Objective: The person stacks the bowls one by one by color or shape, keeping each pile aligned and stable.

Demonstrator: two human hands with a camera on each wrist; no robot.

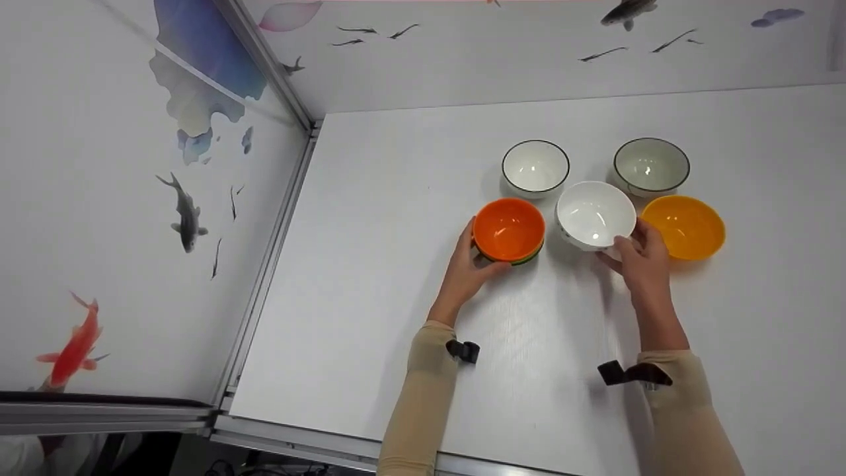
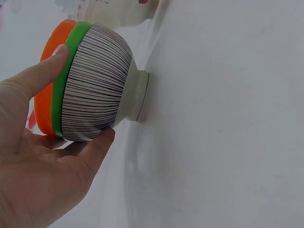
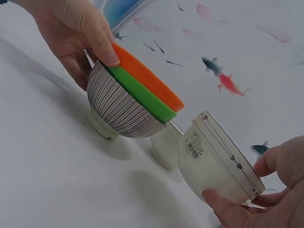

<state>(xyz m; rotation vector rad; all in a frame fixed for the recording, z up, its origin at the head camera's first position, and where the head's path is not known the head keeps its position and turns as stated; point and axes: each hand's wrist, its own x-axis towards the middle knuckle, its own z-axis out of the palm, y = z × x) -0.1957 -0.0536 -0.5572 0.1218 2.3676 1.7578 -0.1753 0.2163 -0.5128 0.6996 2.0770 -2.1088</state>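
Observation:
My left hand (image 1: 462, 274) grips a stack of nested bowls from its left side, thumb at the rims and fingers around the outside. On top is an orange bowl (image 1: 509, 229), below it a green bowl (image 3: 142, 92), and lowest a bowl with thin dark stripes (image 2: 97, 85), its foot close to the table. My right hand (image 1: 644, 264) holds a white bowl (image 1: 595, 215) by its right side, tilted, between thumb and fingers. That bowl has a dark leafy band under its rim and a barcode sticker (image 3: 194, 148), and it hangs above the table just right of the stack.
Behind the hands stand a white bowl with a dark rim (image 1: 535, 166) and a grey-green bowl (image 1: 651, 165). A yellow bowl (image 1: 687, 228) sits right beside my right hand. Fish-painted panels with a metal frame border the white table (image 1: 370, 297) at left and back.

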